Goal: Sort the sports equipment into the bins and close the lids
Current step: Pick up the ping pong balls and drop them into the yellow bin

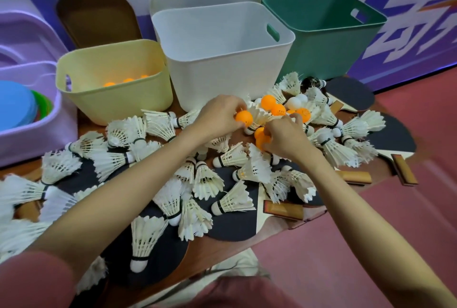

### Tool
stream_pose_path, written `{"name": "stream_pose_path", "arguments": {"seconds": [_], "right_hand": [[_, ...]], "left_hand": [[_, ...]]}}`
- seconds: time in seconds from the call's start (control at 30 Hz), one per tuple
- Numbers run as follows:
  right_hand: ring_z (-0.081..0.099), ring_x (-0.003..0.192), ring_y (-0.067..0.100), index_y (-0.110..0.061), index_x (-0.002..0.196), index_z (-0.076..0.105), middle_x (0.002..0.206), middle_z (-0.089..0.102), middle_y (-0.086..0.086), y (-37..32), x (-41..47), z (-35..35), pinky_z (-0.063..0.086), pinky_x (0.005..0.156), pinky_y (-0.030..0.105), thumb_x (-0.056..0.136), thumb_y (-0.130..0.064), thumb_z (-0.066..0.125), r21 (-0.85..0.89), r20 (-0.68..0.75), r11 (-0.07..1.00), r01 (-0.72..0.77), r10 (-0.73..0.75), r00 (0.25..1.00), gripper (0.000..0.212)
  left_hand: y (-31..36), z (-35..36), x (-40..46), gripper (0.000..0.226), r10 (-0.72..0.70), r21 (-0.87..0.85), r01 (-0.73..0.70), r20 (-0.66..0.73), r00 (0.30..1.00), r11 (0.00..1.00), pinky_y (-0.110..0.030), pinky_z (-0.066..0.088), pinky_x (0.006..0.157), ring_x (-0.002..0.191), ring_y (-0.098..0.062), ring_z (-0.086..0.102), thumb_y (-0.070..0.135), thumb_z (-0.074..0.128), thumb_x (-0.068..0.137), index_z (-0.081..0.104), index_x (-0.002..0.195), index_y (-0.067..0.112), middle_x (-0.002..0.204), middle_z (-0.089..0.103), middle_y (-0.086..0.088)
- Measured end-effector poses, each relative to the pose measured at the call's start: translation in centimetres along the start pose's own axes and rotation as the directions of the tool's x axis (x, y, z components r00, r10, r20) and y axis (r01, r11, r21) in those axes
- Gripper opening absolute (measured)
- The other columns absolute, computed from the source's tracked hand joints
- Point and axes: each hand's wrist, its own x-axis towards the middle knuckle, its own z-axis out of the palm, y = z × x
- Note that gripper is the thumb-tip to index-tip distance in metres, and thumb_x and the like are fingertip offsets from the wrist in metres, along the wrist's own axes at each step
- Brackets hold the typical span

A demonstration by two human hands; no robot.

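three open plastic bins are standing in a row: a pale yellow bin point(113, 85), a white bin point(222, 60), a dark green bin point(326, 43). three orange ping-pong balls point(128, 80) are lying in the yellow one. two bare hands are showing, left hand point(217, 114) and right hand point(286, 137).

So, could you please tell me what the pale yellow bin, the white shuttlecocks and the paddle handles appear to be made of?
The pale yellow bin looks like matte moulded plastic: smooth one-piece walls, cut-out handle. The white shuttlecocks seem real feather, given their frayed, separate vanes, with rounded white bases, possibly cork. The brown paddle handles look like varnished wood, showing a slight sheen.
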Motion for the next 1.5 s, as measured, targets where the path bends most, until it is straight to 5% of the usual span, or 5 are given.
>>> {"name": "stream_pose_path", "arguments": {"seconds": [0.3, 0.5, 0.77, 1.13, 1.5], "right_hand": [[0.062, 0.089, 0.019, -0.009, 0.114, 0.057, 0.100, 0.067, 0.005, -6.4, 0.7, -3.7, 0.049, 0.077, 0.034, 0.085, -0.026, 0.064, 0.490, -0.336, 0.826, 0.279, -0.116, 0.935, 0.034], [0.053, 0.108, 0.024, -0.015, 0.126, 0.054, 0.116, 0.059, 0.005, -13.9, 6.3, -6.8, 0.037, 0.092, 0.038, 0.094, -0.027, 0.050, 0.275, -0.565, 0.785, 0.555, -0.335, 0.754, 0.035], [0.047, 0.119, 0.030, -0.014, 0.131, 0.048, 0.125, 0.054, 0.009, -21.5, 14.8, -7.2, 0.030, 0.097, 0.040, 0.091, -0.019, 0.051, 0.084, -0.459, 0.878, 0.471, -0.385, 0.801, 0.041], [0.055, 0.106, 0.021, -0.011, 0.119, 0.056, 0.117, 0.055, 0.006, -16.2, 7.8, -5.1, 0.043, 0.093, 0.037, 0.087, -0.020, 0.055, 0.396, -0.512, 0.757, 0.520, -0.288, 0.809, 0.033], [0.060, 0.099, 0.026, -0.003, 0.114, 0.059, 0.110, 0.060, 0.016, 1.0, 0.2, -3.7, 0.035, 0.079, 0.021, 0.087, -0.009, 0.061, 0.468, -0.400, 0.881, 0.073, 0.138, 0.906, 0.027]], "left_hand": [[-5.7, -7.5, -6.7, 0.038, -0.251, -0.221, 0.154, -0.527, 0.812, 0.963, -0.029, 0.052, 0.079, 0.087, -0.012, 0.064, 0.027, 0.074, 0.080, 0.067, 0.115, 0.015, 0.105, 0.070, -0.001], [-12.2, -13.4, -8.1, 0.035, -0.410, -0.248, 0.330, -0.635, 0.655, 0.911, -0.030, 0.054, 0.080, 0.086, -0.015, 0.067, 0.028, 0.073, 0.076, 0.069, 0.109, 0.017, 0.100, 0.072, -0.002], [-19.7, -14.6, -7.4, 0.045, -0.542, -0.130, 0.559, -0.496, 0.678, 0.819, -0.036, 0.049, 0.089, 0.104, -0.024, 0.062, 0.028, 0.074, 0.077, 0.064, 0.119, 0.014, 0.116, 0.067, -0.006], [-13.3, -10.8, -7.6, 0.022, -0.269, -0.216, 0.160, -0.746, 0.609, 0.963, -0.037, 0.053, 0.076, 0.078, -0.016, 0.063, 0.019, 0.058, 0.081, 0.066, 0.100, 0.011, 0.095, 0.069, -0.001], [-2.2, -3.4, -5.3, 0.020, 0.099, -0.172, -0.155, -0.295, 0.950, 0.973, -0.033, 0.052, 0.079, 0.085, -0.013, 0.064, 0.017, 0.064, 0.086, 0.068, 0.104, 0.011, 0.096, 0.070, 0.000]]}}
